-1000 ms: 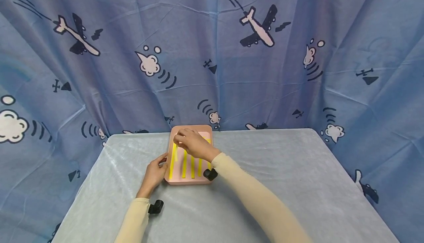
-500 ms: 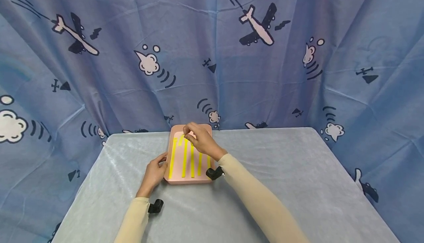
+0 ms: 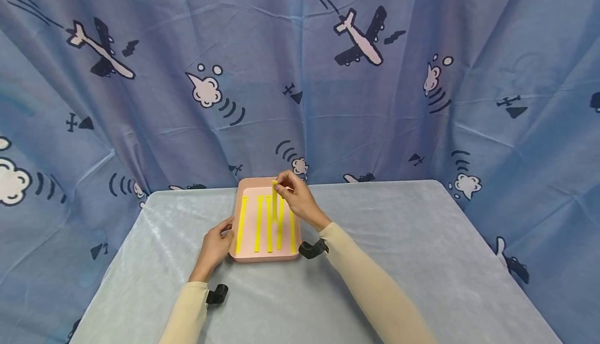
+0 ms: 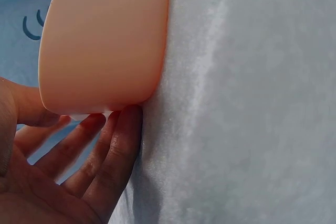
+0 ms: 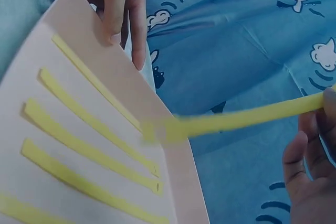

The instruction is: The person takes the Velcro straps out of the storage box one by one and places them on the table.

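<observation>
My right hand (image 3: 301,200) pinches one end of a flat, flexible yellow strip (image 3: 275,204) and holds it up over a pink tray (image 3: 267,258). In the right wrist view that strip (image 5: 226,121) stretches sideways from the fingers, its blurred far end overlapping the tray's wall. Several similar yellow strips (image 3: 258,227) lie lengthwise, side by side, on the tray floor. At the tray's left side, my left hand (image 3: 215,245) touches the outer wall with nearly straight fingers. The left wrist view has those fingertips (image 4: 130,113) at the wall's lower edge, the thumb close to the rim.
A pale grey cloth covers the table (image 3: 398,260), and the tray stands near its back edge. Behind hangs a blue curtain (image 3: 262,73) printed with planes and clouds. Black wrist devices (image 3: 313,249) sit over the cream sleeves (image 3: 375,281).
The right hand has moved to the right across the tray, carrying the strip, which now hangs more fully in view. The left hand has stayed by the tray's left side.
</observation>
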The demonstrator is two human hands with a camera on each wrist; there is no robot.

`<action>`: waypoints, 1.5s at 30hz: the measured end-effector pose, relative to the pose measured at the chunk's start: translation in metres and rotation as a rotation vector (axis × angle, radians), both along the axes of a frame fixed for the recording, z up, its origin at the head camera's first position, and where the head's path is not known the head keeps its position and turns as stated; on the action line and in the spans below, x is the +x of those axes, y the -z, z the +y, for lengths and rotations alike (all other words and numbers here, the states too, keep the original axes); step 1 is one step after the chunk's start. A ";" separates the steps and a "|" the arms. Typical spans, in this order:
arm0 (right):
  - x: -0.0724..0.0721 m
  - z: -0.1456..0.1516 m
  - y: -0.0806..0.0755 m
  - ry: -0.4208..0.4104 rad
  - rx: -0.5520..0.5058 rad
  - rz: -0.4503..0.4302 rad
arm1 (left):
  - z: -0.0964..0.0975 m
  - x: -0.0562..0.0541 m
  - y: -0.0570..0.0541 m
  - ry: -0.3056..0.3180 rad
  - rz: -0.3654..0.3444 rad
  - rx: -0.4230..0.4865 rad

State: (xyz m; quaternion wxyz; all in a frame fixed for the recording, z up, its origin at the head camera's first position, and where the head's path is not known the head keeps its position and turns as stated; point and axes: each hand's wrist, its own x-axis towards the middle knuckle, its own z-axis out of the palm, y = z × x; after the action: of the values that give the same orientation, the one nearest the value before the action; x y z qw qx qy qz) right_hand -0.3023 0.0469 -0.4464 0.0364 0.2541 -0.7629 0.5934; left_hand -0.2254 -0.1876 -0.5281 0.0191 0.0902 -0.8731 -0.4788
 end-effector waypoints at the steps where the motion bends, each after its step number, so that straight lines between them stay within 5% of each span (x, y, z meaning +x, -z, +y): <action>1: 0.001 0.002 0.001 -0.002 -0.023 -0.013 | 0.000 0.000 0.000 -0.002 0.005 -0.001; 22: 0.020 0.041 -0.001 0.064 -0.250 -0.224 | -0.001 0.000 0.002 0.002 0.003 0.007; 45: 0.016 0.083 0.030 0.153 -0.236 -0.358 | -0.002 0.001 0.004 0.004 0.029 0.000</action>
State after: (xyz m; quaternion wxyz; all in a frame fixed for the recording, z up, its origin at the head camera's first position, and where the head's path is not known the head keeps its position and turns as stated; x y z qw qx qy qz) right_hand -0.2862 0.1300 -0.4762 -0.0252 0.0803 -0.6993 0.7098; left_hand -0.2242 -0.1898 -0.5323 0.0308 0.0813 -0.8730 -0.4800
